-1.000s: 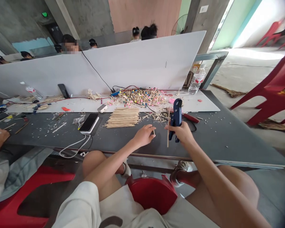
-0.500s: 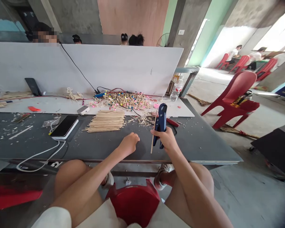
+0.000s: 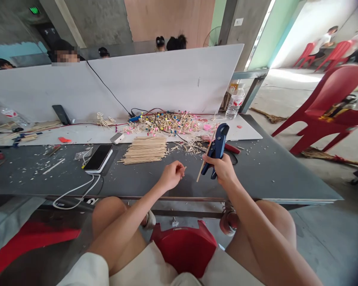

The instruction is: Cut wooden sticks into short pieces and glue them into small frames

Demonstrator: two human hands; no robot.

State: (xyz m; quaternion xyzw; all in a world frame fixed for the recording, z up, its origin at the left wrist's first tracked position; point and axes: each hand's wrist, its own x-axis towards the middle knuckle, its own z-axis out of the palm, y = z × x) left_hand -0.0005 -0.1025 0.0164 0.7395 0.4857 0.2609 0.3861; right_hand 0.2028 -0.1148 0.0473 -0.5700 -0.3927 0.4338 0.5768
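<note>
Left hand [image 3: 172, 176]: over the table [image 3: 274, 171], its fingers [image 3: 179, 167] curled and pinched together on a small pale piece [image 3: 185, 169], mostly hidden.
Right hand [image 3: 225, 170]: its fingers wrapped around the handles of a dark blue hand cutter [image 3: 219, 143], which stands up from the grip, its top tilted to the right; the thumb side also holds a thin wooden stick [image 3: 200, 173], slanting down just left of the cutter.
Wooden stick bundle [image 3: 145, 150]: beyond the left fingers and to their left, laid side by side.
Short stick pieces [image 3: 190, 148]: scattered beyond both hands' fingers.
Coloured-tip sticks [image 3: 167, 122]: heaped farther beyond them.
Smartphone [image 3: 98, 157]: well left of the left fingers.
Water bottle [image 3: 235, 104]: upright, beyond the right fingers.
</note>
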